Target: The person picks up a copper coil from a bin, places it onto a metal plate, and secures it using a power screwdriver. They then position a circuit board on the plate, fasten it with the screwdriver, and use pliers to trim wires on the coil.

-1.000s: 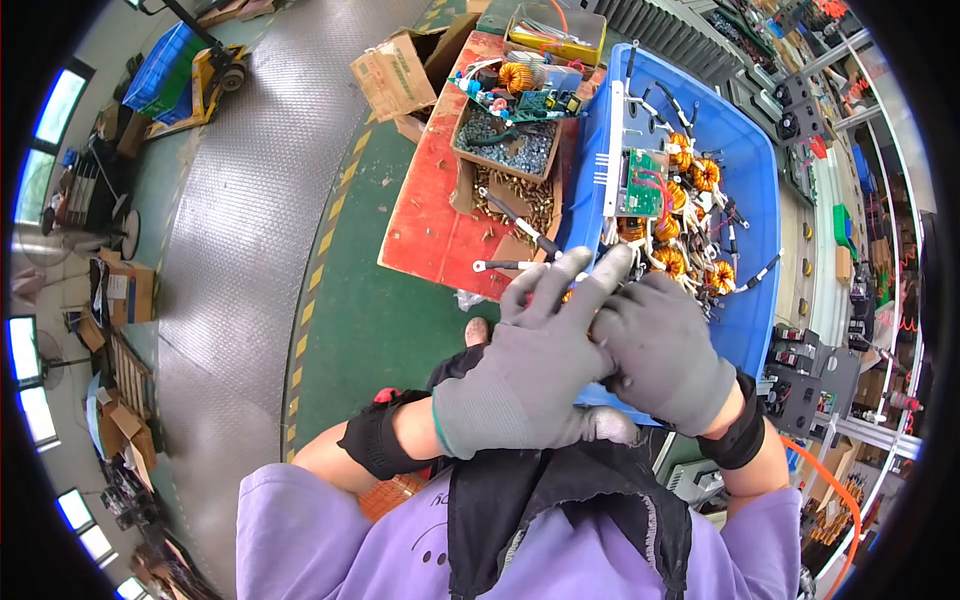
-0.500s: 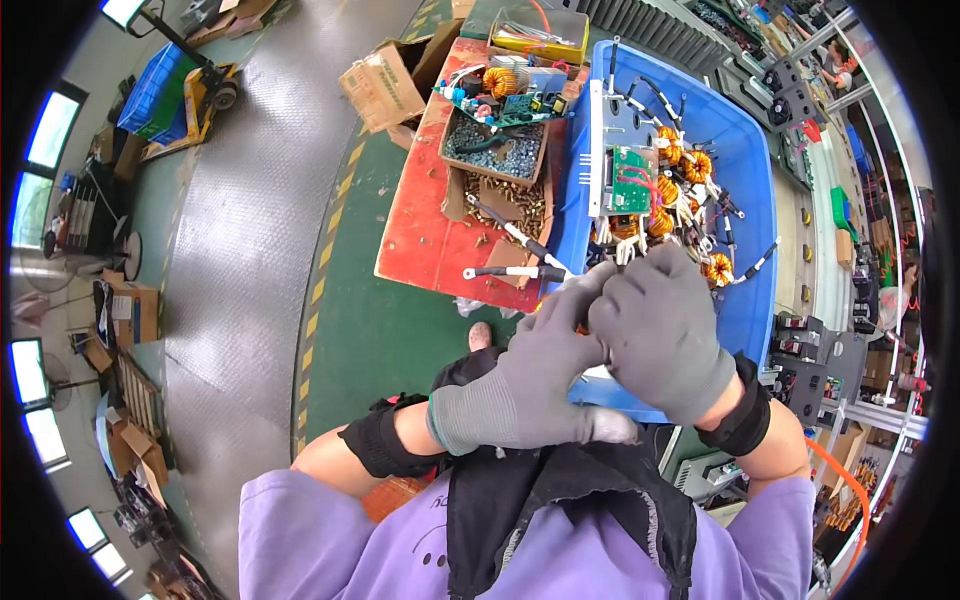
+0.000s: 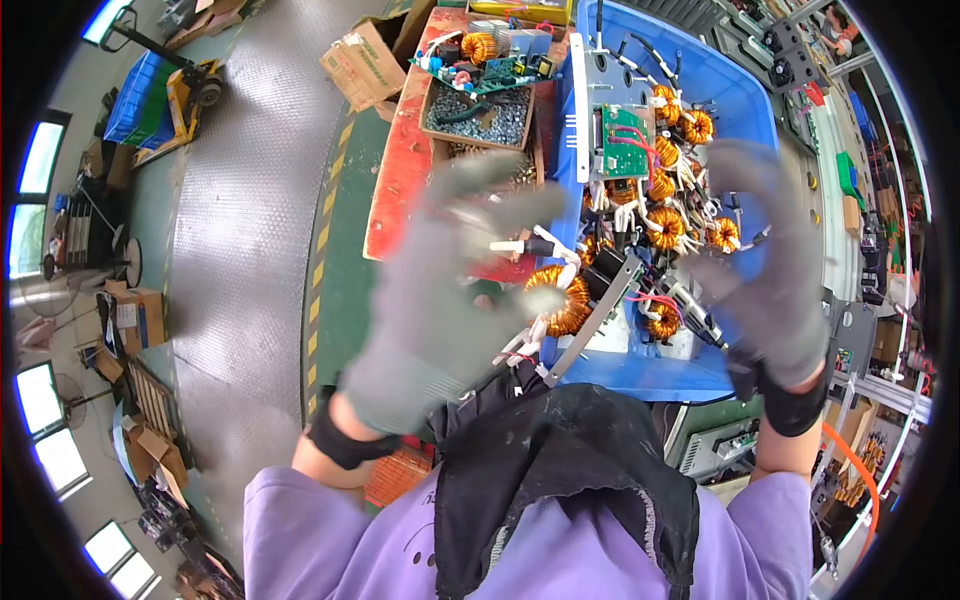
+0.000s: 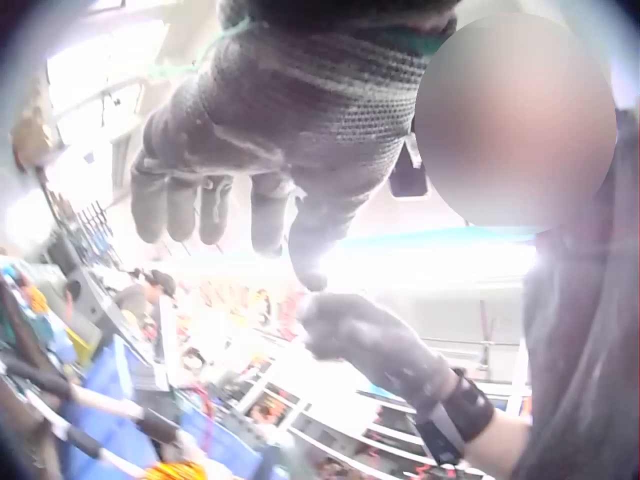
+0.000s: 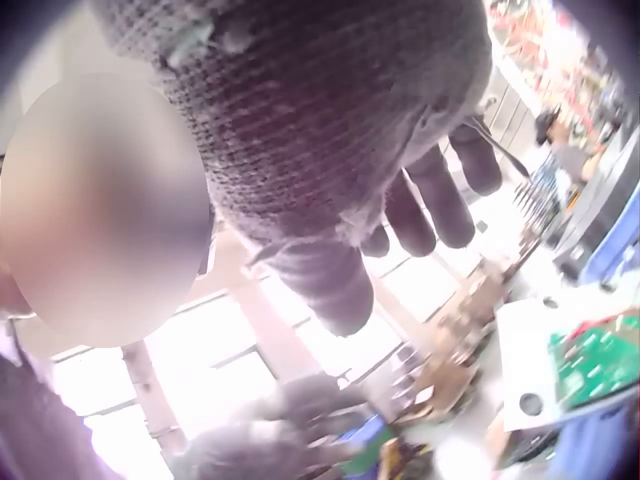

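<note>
My gloved left hand (image 3: 425, 290) is lifted over the left side of the blue bin (image 3: 660, 383), its fingers spread and blurred. The left thumb overlaps a copper-wound ring coil (image 3: 568, 308) in the head view. Beside that coil a flat metal bar (image 3: 597, 318) slants over the bin's near end. My gloved right hand (image 3: 775, 265) hovers over the bin's right side, fingers and thumb apart. Nothing shows between the fingers of either hand. In the left wrist view the left fingers (image 4: 180, 210) hang down, loosely extended.
Several copper coils (image 3: 665, 228) with white and black leads fill the bin. A metal plate (image 3: 580, 120) with a green circuit board (image 3: 622, 152) stands among them. On the red table (image 3: 392, 205) are a box of small screws (image 3: 490, 118) and another circuit board (image 3: 490, 72).
Both hands were together over the bin's near end. They have now parted, left hand to the left, right hand to the right, and the coil and metal bar beneath are uncovered.
</note>
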`<state>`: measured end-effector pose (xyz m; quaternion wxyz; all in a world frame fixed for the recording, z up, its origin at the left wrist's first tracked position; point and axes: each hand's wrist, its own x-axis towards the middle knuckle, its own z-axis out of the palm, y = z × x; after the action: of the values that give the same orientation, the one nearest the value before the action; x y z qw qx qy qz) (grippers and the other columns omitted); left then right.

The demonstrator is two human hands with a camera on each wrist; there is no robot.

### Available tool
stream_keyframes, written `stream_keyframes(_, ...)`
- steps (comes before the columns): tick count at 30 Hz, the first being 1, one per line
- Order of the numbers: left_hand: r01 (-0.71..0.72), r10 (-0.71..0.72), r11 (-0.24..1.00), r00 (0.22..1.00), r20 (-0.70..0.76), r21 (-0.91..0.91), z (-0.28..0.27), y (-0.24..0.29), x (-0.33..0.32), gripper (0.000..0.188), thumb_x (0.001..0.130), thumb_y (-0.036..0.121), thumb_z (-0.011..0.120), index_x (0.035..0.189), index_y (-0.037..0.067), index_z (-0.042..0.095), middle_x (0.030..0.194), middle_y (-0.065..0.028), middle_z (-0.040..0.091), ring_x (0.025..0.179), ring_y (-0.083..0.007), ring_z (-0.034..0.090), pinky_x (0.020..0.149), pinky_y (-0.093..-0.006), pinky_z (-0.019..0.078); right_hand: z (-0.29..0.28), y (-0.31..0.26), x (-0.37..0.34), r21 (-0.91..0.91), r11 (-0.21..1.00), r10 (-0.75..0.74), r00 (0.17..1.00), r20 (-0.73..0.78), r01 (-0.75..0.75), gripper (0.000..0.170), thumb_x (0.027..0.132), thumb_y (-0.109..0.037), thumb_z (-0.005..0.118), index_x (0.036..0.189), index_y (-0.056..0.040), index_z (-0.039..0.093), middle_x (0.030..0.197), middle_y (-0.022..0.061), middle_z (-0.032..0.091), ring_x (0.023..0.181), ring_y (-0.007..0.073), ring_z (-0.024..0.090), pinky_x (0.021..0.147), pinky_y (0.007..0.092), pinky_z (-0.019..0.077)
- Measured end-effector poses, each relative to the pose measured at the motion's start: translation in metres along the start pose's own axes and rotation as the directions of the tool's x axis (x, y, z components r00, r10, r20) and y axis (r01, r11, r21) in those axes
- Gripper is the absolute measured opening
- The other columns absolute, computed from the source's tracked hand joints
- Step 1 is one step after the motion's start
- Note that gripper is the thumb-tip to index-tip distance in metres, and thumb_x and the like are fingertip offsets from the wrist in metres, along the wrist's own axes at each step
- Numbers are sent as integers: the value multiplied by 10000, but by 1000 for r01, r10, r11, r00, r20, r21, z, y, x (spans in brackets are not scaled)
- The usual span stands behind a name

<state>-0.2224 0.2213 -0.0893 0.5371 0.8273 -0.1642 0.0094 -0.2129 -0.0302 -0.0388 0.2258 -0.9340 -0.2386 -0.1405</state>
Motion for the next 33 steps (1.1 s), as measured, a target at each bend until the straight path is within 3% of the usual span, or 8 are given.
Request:
stream_keyframes(5,358,-498,847,793,-351,-394,-41,-98,-7,182,842,54,725,1021,21,721,886,2,679,818,-90,596,751,-258,484,32,144,-130,-325,828,554,759,343,-457,404,789,-204,758,1144,-81,608,1094,136,654,966,330,635,821,425,506)
stream_keyframes(7,413,-533,839,758,-377,-355,-38,-144,-11,143,853,64,718,990,28,737,852,20,673,753,-86,566,703,-250,462,64,153,-167,-643,727,624,622,472,-242,385,816,-297,718,1124,-92,609,1014,145,675,944,349,648,822,458,510)
stream_keyframes(12,634,-585,769,748,-313,78,4,-233,-15,145,849,217,715,959,133,756,783,-52,669,694,-147,621,698,-294,503,103,170,-185,-751,532,837,110,536,-390,434,854,-358,643,1175,-82,545,1029,177,704,1002,363,669,872,454,504)
stream_keyframes(21,396,-454,640,886,-92,658,95,-264,18,163,818,214,696,980,204,705,1056,-56,625,1034,-286,614,875,-436,506,83,153,-167,-801,499,864,121,489,-331,469,754,-223,661,1182,-79,533,977,175,704,941,387,671,819,470,510)
stream_keyframes(25,374,-467,650,883,-40,662,96,-271,22,150,830,172,656,975,180,693,1044,-83,614,1039,-297,603,877,-443,494,35,133,-174,-918,380,889,320,327,-117,315,773,-136,673,1082,-140,612,1070,78,620,1085,261,571,934,402,401)
stream_keyframes(27,334,-434,657,901,-23,676,94,-276,19,144,841,163,637,975,165,689,1041,-78,612,1030,-301,603,866,-451,496,7,127,-184,-888,447,753,581,308,-109,300,738,-71,655,1029,-106,593,992,91,604,997,286,572,913,417,408)
stream_keyframes(31,460,-419,751,886,-198,473,80,-276,7,120,862,107,620,961,123,685,991,-99,682,933,-274,662,830,-406,512,-23,82,-166,-710,631,613,761,211,-312,330,691,-22,626,1011,-49,552,856,127,596,849,348,585,831,443,441)
stream_keyframes(33,452,-466,883,814,-347,-124,57,-250,-1,173,872,25,602,1018,70,683,940,-75,696,876,-171,653,797,-304,504,-25,58,-162,-364,746,635,760,138,-557,424,679,-45,630,1096,-25,554,813,126,597,752,328,601,747,407,483)
